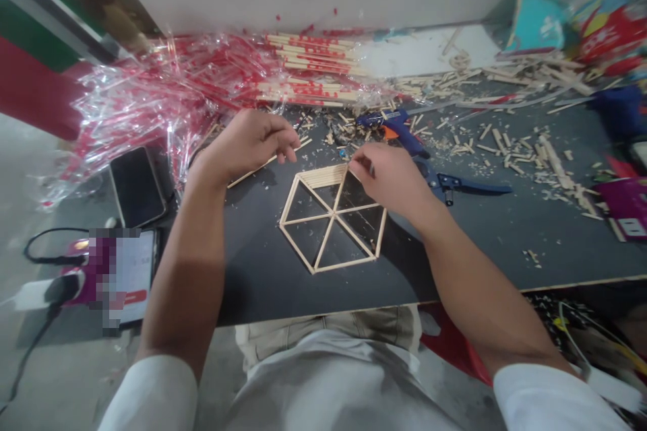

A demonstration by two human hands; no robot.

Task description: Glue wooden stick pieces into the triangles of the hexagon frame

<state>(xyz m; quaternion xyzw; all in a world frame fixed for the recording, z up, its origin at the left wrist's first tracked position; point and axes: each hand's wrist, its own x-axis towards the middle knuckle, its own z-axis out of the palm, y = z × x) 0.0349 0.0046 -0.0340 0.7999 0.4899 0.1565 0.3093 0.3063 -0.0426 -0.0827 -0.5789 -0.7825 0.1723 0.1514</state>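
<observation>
A hexagonal frame of thin wooden sticks point(332, 214), with spokes meeting at its middle, lies flat on the dark table. Several sticks point(322, 177) fill part of its far section, side by side. My right hand point(391, 182) is closed at the frame's far right corner, thumb and fingertips pinched against it; any small piece between them is hidden. To the left of the frame, my left hand point(255, 141) hovers with loosely bent fingers and nothing visible in them. Below it are loose sticks point(253, 174), partly covered by the hand.
Behind lie a blue glue gun point(399, 129), blue-handled cutters point(455, 185), bundled sticks point(313, 54) and crumpled plastic wrappers point(172, 87). Stick offcuts point(500, 141) litter the right. A dark phone point(137, 185), a lit phone point(134, 276) and plugged cables point(63, 286) are at the left.
</observation>
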